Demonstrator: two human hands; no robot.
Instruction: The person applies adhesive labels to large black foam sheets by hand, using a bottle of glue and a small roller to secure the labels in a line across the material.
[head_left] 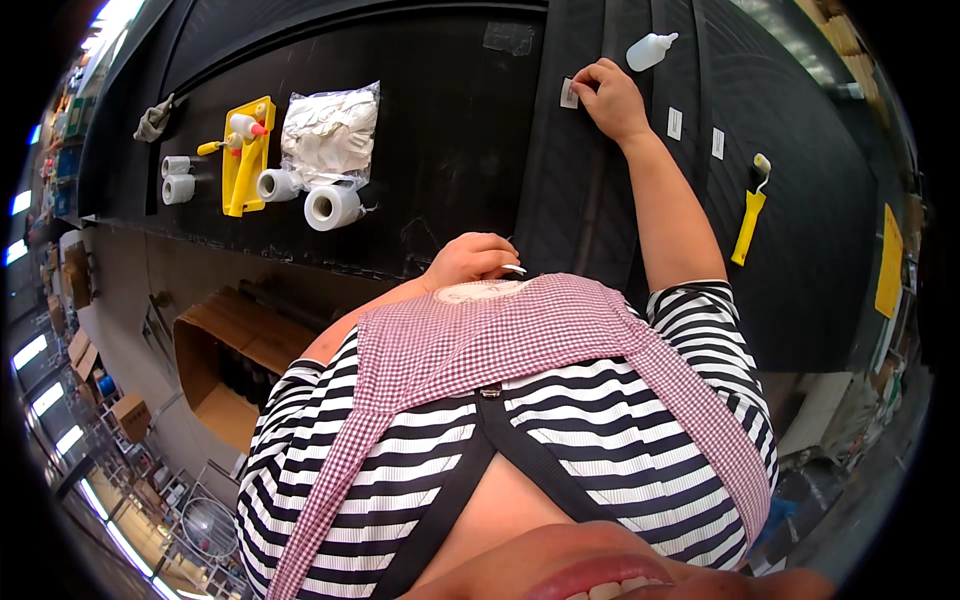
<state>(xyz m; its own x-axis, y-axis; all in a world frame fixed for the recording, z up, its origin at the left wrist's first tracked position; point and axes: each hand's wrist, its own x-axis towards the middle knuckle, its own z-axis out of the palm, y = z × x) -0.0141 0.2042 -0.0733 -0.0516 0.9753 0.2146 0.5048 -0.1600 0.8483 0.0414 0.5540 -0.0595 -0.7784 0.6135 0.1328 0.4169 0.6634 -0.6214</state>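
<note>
My right hand (610,102) reaches over the black strips at the far side, thumb and forefinger closed at the edge of a small white label (569,93). The label lies against a strip's surface. Two more white labels, a nearer one (675,123) and one further right (718,144), lie on neighbouring strips. Just beyond my right hand lies a white squeeze bottle (650,52) with a pointed nozzle. My left hand (470,260) is held at the table's near edge by my apron, fingers curled on a small white piece (513,268), mostly hidden.
A small roller with a yellow handle (747,226) lies at the right. On the left are a yellow paint tray (240,190), a clear bag of white cloth-like items (332,135), several clear film rolls (332,208) and a grey rag (153,120). A cardboard box (225,405) stands below.
</note>
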